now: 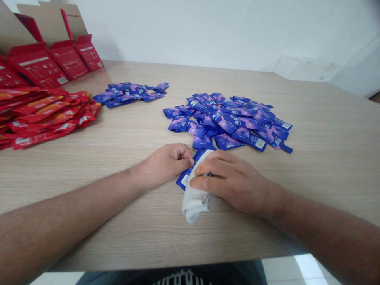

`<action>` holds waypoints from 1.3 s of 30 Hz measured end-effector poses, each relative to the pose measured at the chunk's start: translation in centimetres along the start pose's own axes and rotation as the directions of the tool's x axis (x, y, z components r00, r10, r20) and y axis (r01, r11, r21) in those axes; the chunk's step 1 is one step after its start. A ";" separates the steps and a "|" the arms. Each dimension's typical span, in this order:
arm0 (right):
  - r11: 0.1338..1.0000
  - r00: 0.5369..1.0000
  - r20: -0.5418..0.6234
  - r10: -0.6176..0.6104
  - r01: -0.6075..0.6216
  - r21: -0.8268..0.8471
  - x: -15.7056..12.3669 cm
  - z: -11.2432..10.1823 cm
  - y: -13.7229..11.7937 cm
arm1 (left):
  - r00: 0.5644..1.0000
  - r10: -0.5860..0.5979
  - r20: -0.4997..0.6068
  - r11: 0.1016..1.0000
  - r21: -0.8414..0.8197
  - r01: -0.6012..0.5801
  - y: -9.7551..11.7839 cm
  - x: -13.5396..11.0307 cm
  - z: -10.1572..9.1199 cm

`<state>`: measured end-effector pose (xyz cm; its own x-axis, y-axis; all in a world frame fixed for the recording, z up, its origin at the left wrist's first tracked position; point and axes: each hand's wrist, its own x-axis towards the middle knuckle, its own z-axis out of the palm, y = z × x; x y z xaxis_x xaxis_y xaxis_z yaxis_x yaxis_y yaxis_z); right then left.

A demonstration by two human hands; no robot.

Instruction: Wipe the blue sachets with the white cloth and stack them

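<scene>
My right hand (pixel 230 176) is closed round a folded white cloth (pixel 194 202). The cloth lies against a blue sachet (pixel 184 180) on the table in front of me and covers part of it. At the left edge of that sachet is my left hand (pixel 166 164), its fingers curled and its thumb and forefinger pinching the edge. Just beyond both hands spreads a loose heap of blue and purple sachets (pixel 222 118). Some of these show a white barcode label.
A smaller group of blue sachets (pixel 130 93) lies farther back to the left. Red and orange packets (pixel 50 114) are stacked at the left, before several open red cartons (pixel 69 59). The wooden table (pixel 124 233) ends close to my lap; a white wall stands behind it.
</scene>
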<state>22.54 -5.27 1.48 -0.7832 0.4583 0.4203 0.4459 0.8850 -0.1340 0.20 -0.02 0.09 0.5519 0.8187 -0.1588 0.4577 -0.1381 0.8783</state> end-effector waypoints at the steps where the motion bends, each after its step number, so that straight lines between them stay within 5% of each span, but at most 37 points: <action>1: 1.000 1.000 -0.004 0.013 -0.013 -0.004 0.0 0.0 0.1 | 1.000 0.001 -0.007 1.000 -0.004 -0.001 0.0 0.0 0.0; 5: 0.990 0.989 -0.082 0.127 -0.131 -0.048 -0.1 0.1 0.4 | 1.000 0.009 -0.023 1.000 -0.009 -0.009 -0.1 0.0 0.1; 10: 1.000 1.000 0.006 0.008 -0.008 0.018 0.0 0.0 0.0 | 1.000 0.006 -0.019 1.000 -0.013 -0.006 0.0 0.0 0.1; 14: 0.992 0.990 -0.071 0.121 -0.123 -0.033 -0.1 0.1 0.4 | 1.000 -0.006 -0.024 0.999 -0.043 0.005 0.0 0.0 0.2; 19: 1.000 1.000 -0.004 0.021 -0.021 0.005 0.0 0.1 0.2 | 1.000 0.002 -0.006 1.000 -0.010 -0.002 0.0 0.0 0.1; 24: 0.989 0.988 -0.076 0.137 -0.140 -0.044 -0.2 0.1 0.4 | 1.000 -0.001 -0.019 1.000 -0.005 0.001 0.1 -0.1 0.1; 29: 0.999 1.000 -0.003 0.031 -0.031 0.013 -0.1 0.1 0.2 | 1.000 -0.009 -0.004 1.000 0.016 0.009 0.1 -0.1 0.0; 34: 0.991 0.989 -0.073 0.127 -0.130 -0.028 -0.2 0.2 0.4 | 1.000 -0.001 -0.016 1.000 0.002 0.001 0.1 -0.1 0.0; 39: 0.999 1.000 0.001 0.030 -0.030 0.026 -0.2 0.1 0.2 | 1.000 -0.003 0.005 1.000 -0.018 0.004 -0.1 0.0 0.1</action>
<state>22.73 -5.12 1.26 -0.7698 0.4849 0.4151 0.4581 0.8725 -0.1696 0.20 -0.05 -0.07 0.5540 0.8162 -0.1643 0.4468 -0.1250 0.8859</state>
